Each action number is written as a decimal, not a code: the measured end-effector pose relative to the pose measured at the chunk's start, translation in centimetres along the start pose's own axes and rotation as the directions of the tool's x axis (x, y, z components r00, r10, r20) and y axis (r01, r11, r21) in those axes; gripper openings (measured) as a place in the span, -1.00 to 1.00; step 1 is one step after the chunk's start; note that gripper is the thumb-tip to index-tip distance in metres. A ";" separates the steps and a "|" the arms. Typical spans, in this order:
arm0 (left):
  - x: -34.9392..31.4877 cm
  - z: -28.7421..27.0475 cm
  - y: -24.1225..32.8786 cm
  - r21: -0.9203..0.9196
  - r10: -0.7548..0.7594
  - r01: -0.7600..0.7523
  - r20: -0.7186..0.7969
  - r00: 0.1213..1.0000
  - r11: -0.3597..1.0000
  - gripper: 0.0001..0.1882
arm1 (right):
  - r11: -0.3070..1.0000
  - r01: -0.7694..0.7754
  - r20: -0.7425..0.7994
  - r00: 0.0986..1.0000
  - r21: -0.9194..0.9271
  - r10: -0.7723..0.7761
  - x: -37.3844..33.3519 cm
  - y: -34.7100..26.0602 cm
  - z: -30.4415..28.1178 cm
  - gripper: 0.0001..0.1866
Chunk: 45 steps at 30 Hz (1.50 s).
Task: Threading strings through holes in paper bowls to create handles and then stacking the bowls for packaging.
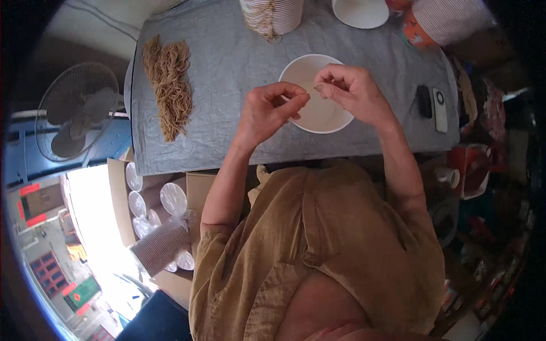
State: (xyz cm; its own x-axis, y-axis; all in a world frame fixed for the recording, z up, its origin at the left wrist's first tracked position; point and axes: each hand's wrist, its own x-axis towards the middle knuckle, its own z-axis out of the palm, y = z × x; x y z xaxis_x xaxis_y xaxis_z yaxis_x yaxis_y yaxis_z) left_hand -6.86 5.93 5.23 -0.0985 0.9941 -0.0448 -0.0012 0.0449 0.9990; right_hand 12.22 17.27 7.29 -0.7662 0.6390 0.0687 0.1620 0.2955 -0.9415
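Observation:
A white round paper tub (321, 120) stands on the grey-covered table, its mouth facing up. Over its left rim is my left hand (264, 111), thumb and forefinger pinched together. My right hand (358, 94) pinches in the same way above the tub's right side, its fingertips a short gap from the left ones. Whatever is between the fingers of either hand is too small to make out. Off to the left on the table lies a bundle of brown twine (169, 91), loosely folded in strands.
At the far edge stands a stack of paper tubs (287, 16) with twine around it. Another white tub (361, 14) and an orange-based stack (443, 23) are farther right. A phone (439, 111) and black object (424, 102) lie right. Left are a fan (78, 111) and boxed wrapped stacks (162, 244).

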 end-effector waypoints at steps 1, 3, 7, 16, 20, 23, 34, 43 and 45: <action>0.0 -0.3 0.6 0.041 -0.020 0.021 -0.017 1.000 0.999 -0.85 | 1.000 0.025 -0.003 1.000 0.008 -0.025 0.1 -0.3 -0.2 -0.92; 0.0 -1.4 0.6 0.100 -0.076 0.078 -0.021 0.997 0.992 -0.87 | 1.000 0.026 -0.069 0.997 0.009 -0.025 -0.2 -0.7 -0.9 -0.92; -0.2 -2.6 -0.5 0.185 0.063 -0.062 0.003 0.998 0.981 -0.89 | 1.000 0.010 -0.269 0.963 -0.005 -0.011 -0.6 -0.9 -2.7 -0.91; -0.6 -3.1 -1.1 0.316 0.179 -0.279 0.310 0.934 0.907 -0.85 | 0.998 -0.064 -0.364 0.929 0.002 0.061 -0.6 0.6 -4.6 -0.89; -0.7 -2.4 -1.5 0.360 0.261 -0.312 0.184 0.948 0.879 -0.75 | 1.000 0.018 -0.366 0.931 -0.002 -0.017 1.0 -0.8 -5.1 -0.89; -0.5 -2.2 -1.8 0.368 0.401 -0.440 0.183 0.898 0.819 -0.76 | 0.988 0.154 -0.289 0.946 0.005 -0.146 3.6 -3.2 -3.8 -0.88; -0.5 0.6 1.0 -0.823 0.091 -0.353 -0.351 0.932 0.445 -0.88 | 0.806 0.541 -0.388 0.815 0.240 -0.431 3.3 -3.4 -5.1 0.19; 0.9 2.3 3.4 -0.868 0.160 -0.166 -0.101 0.982 0.468 -0.91 | 0.851 0.393 -0.408 0.881 0.349 -0.239 0.9 0.1 -8.3 0.23; 1.2 1.3 4.8 -0.835 0.169 -0.127 -0.041 0.985 0.535 -0.91 | 0.825 0.404 -0.441 0.871 0.395 -0.215 1.1 -0.2 -10.5 0.11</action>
State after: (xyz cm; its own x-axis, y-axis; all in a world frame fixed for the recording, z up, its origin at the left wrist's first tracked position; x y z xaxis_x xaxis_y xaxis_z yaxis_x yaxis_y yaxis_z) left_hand -5.69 7.49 9.94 -0.1381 0.9825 0.1248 -0.8193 -0.1841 0.5430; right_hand 17.84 25.37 11.04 -0.4284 0.8062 0.4080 -0.4209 0.2215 -0.8796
